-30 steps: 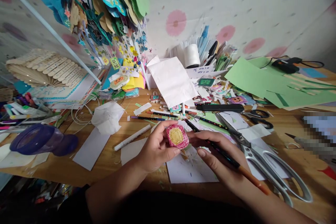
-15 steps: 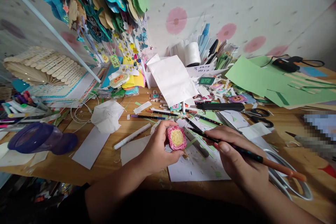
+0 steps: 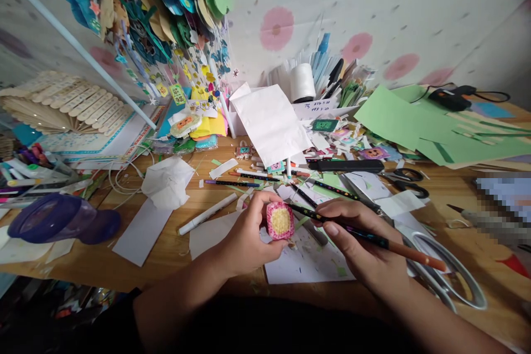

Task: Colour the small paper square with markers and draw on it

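Note:
Between its thumb and fingers, my left hand (image 3: 251, 235) holds a small pink square piece (image 3: 281, 220) with a pale yellow centre facing up. My right hand (image 3: 365, 243) grips a dark pen (image 3: 375, 239) with coloured specks and an orange-brown end. The pen's tip is at the upper right edge of the pink piece; whether it touches cannot be made out. Under both hands lies a white paper (image 3: 309, 265) with green scraps and marks on it.
Large silver scissors (image 3: 443, 282) lie beside my right hand. A purple cup (image 3: 62, 218) and crumpled tissue (image 3: 166, 181) are at left. Pens, paper scraps and black-handled scissors (image 3: 406, 181) lie behind the hands. Green paper (image 3: 448, 127) is at back right.
My right hand has moved left, bringing the pen's tip up to the pink piece's edge. My left hand still holds the piece in nearly the same place.

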Available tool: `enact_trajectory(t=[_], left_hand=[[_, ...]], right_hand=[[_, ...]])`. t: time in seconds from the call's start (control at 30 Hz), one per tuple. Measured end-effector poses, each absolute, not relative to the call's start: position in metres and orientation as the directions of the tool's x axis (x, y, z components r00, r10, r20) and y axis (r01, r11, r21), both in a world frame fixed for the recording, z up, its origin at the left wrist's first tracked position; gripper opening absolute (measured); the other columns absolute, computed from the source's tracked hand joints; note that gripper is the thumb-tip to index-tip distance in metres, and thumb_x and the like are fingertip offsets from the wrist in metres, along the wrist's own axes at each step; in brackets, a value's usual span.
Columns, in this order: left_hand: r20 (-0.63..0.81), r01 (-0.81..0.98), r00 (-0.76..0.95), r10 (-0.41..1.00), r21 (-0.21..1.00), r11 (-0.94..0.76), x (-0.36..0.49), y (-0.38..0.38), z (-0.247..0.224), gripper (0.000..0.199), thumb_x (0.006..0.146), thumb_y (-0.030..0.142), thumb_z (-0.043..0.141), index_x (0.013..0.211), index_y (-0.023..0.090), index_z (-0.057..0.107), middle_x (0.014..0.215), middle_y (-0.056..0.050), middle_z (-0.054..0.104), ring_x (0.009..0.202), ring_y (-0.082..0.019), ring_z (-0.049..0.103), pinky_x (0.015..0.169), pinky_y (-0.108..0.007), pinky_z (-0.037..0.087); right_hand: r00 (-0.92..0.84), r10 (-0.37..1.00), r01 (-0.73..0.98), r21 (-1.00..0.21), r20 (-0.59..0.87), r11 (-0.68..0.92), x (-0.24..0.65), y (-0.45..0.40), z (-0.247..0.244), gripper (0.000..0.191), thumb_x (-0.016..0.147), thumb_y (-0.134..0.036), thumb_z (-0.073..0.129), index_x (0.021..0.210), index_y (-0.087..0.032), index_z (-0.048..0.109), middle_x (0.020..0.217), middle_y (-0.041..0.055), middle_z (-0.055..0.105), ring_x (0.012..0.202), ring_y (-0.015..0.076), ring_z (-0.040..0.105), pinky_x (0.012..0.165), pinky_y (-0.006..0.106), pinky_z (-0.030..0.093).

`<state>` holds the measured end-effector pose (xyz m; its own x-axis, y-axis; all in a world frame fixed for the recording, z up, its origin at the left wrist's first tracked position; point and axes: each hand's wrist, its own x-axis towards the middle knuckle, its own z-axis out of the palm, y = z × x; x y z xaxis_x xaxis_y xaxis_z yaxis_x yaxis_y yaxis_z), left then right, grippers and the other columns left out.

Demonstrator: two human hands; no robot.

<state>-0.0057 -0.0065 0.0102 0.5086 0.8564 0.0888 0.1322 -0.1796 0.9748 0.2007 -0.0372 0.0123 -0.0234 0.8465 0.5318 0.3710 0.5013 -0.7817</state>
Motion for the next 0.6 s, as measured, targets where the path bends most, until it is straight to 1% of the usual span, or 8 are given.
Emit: enact_trajectory(t=[0.07,0.17,0.23,0.33,0.47,0.53,0.6], left_hand=[[0.096,0.132,0.512,0.853,0.973,-0.189,-0.0058,-0.0065,0.0101,0.057,0.069,0.0,0.062,0.114,0.026,0.039,0.103,0.0,0.05,0.088,-0.013,0.052,0.077,-0.023,0.043],[0.1,0.132,0.517,0.85,0.972,-0.194,-0.0061,-0.0064,0.0104,0.056,0.07,0.0,0.061,0.114,0.026,0.039,0.105,-0.001,0.05,0.088,-0.013,0.053,0.078,-0.024,0.043],[0.102,0.13,0.516,0.851,0.972,-0.195,-0.0063,-0.0063,0.0109,0.056,0.07,0.001,0.061,0.114,0.026,0.039,0.103,0.0,0.05,0.086,-0.013,0.052,0.076,-0.023,0.044],[0.098,0.133,0.527,0.844,0.972,-0.196,-0.0067,-0.0063,0.0115,0.055,0.069,0.002,0.062,0.114,0.026,0.04,0.103,0.0,0.049,0.087,-0.013,0.052,0.077,-0.024,0.044],[0.075,0.139,0.541,0.837,0.974,-0.177,-0.0075,-0.0063,0.0114,0.055,0.069,0.003,0.063,0.115,0.025,0.041,0.104,-0.001,0.05,0.087,-0.014,0.053,0.078,-0.025,0.044],[0.069,0.136,0.544,0.836,0.976,-0.169,-0.0078,-0.0062,0.0115,0.056,0.069,0.002,0.064,0.115,0.025,0.041,0.103,-0.001,0.05,0.086,-0.013,0.053,0.077,-0.025,0.044],[0.067,0.13,0.548,0.834,0.978,-0.163,-0.0077,-0.006,0.0121,0.056,0.068,0.002,0.064,0.115,0.024,0.042,0.103,-0.002,0.051,0.087,-0.014,0.053,0.077,-0.025,0.044]], right_hand=[[-0.019,0.848,0.361,-0.787,0.53,0.5,0.2017,-0.0366,0.0127,0.007,0.083,-0.017,0.062,0.088,-0.023,0.062,0.079,0.0011,0.067,0.073,0.0144,0.065,0.063,0.022,0.053],[0.034,0.846,0.343,-0.801,0.533,0.491,0.2042,-0.0372,0.012,0.005,0.084,-0.018,0.061,0.084,-0.023,0.062,0.077,0.0006,0.067,0.072,0.0146,0.065,0.063,0.022,0.053],[0.031,0.841,0.342,-0.797,0.54,0.498,0.2052,-0.0386,0.0114,0.006,0.083,-0.018,0.062,0.086,-0.023,0.063,0.08,0.0007,0.068,0.074,0.0149,0.066,0.065,0.023,0.054],[-0.018,0.848,0.338,-0.795,0.529,0.503,0.205,-0.0403,0.0107,0.009,0.082,-0.017,0.063,0.087,-0.024,0.063,0.081,0.001,0.069,0.074,0.0154,0.066,0.064,0.024,0.054],[0.058,0.856,0.292,-0.828,0.514,0.478,0.2049,-0.0394,0.01,0.008,0.084,-0.018,0.061,0.086,-0.025,0.064,0.082,0.0012,0.069,0.077,0.0169,0.066,0.067,0.026,0.054],[0.024,0.849,0.307,-0.812,0.528,0.496,0.2058,-0.0384,0.0099,0.009,0.082,-0.018,0.063,0.087,-0.025,0.065,0.082,0.0009,0.069,0.076,0.0168,0.067,0.066,0.026,0.054],[-0.003,0.854,0.32,-0.809,0.521,0.494,0.207,-0.0383,0.0094,0.007,0.081,-0.018,0.064,0.084,-0.025,0.065,0.079,0.0007,0.069,0.074,0.0169,0.067,0.062,0.025,0.054]])
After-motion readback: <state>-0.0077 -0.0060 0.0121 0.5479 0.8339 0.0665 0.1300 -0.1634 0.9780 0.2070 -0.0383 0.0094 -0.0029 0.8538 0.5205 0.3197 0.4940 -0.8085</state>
